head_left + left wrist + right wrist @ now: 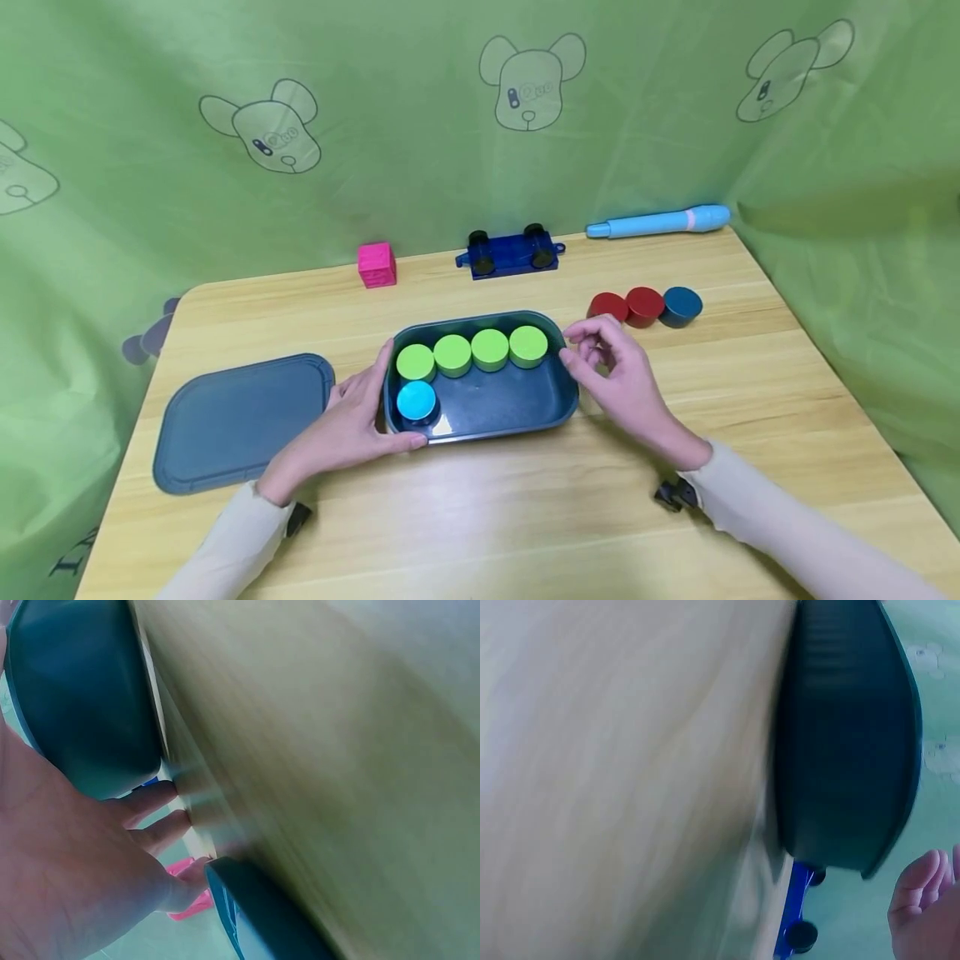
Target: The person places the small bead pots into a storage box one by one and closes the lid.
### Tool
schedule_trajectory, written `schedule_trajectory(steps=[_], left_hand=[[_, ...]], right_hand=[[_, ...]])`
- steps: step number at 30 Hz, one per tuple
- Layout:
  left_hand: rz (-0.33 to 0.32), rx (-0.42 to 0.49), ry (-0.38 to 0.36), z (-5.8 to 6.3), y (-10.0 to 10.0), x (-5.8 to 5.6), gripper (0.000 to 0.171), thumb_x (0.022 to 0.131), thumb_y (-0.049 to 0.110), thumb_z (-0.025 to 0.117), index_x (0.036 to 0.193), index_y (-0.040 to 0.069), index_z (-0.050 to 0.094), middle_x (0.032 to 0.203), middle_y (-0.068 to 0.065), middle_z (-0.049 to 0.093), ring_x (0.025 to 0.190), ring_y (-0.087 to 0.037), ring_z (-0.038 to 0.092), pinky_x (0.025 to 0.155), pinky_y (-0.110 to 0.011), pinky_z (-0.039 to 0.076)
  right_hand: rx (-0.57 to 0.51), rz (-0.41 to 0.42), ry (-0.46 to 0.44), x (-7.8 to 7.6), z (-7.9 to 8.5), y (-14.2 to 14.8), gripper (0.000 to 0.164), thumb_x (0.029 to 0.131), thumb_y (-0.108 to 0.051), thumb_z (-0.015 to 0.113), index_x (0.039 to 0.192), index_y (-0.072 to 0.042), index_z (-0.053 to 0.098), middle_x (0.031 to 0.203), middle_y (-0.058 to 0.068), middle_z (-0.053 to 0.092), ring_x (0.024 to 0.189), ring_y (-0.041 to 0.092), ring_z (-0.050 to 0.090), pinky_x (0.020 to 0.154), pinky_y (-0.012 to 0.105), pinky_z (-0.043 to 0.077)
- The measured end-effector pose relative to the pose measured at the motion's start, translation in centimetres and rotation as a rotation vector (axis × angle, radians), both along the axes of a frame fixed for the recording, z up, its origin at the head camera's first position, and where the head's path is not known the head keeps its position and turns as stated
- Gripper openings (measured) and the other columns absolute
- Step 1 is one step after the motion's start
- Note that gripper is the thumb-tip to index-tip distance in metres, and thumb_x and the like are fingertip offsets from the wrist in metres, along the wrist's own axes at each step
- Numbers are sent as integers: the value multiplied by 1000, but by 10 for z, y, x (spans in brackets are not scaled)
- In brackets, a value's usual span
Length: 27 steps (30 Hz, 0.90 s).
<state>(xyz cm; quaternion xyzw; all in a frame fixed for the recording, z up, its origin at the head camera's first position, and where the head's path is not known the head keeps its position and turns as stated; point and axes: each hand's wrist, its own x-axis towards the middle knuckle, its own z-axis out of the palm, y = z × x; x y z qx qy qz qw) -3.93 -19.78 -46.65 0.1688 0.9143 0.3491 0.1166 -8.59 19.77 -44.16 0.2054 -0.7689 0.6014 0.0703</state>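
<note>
Left sleeve [225, 546]: long, pale cream, plain from here, ending at the wrist
Right sleeve [795, 518]: matching pale cream, softly creased
Left wrist gadget [298, 519]: small, black, partly hidden
Right wrist gadget [677, 494]: black, chunky, knobbly outline

Head view: I'm getting bright, clear detail.
Counter [525, 521]: glare is paling the near side.
Tray [502, 407]: a glint is showing.
Wrist views: I'm getting dimmer, blurrier pictures.
</note>
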Motion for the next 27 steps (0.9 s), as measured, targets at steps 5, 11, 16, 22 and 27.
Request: schedule_trajectory(steps=[5,11,16,22,27], left_hand=[[1,0,-2,-1,-1,0,139,83,74,84,177,26,-6,178,-8,26,161,-39,24,118,-75,14],[0,-5,-2,-2,-1,0,139,83,75,83,177,24,-6,179,-7,25,162,-37,23,118,-73,15],[4,0,-5,1,-1,1,138,84,73,84,177,24,-5,178,-9,27,161,-39,25,118,-74,15],[4,-2,-15,6,0,2,138,84,72,84,177,26,-6,178,-9,25,162,-39,24,119,-74,14],[0,-4,-12,3,0,0,137,85,72,84,177,23,-6,179,-8,24,162,-39,23,118,-76,14]], right_hand=[[-23,-59,-57,-7,2,20,27,100,10,71,126,6,65,106,16,61,89,20,56,70,19,46],[-37,-124,-96,-14,6,45,30,101,7,72,130,10,62,108,7,63,94,17,59,72,16,49],[-83,-192,-128,-19,6,67,31,102,5,73,130,10,62,113,9,63,97,16,59,76,14,52],[17,-280,-145,-25,0,95,32,103,0,72,133,5,62,111,5,61,95,13,57,73,13,48],[153,-326,-144,-30,-5,116,33,105,-8,73,136,-4,63,121,5,53,91,11,56,67,13,43]])
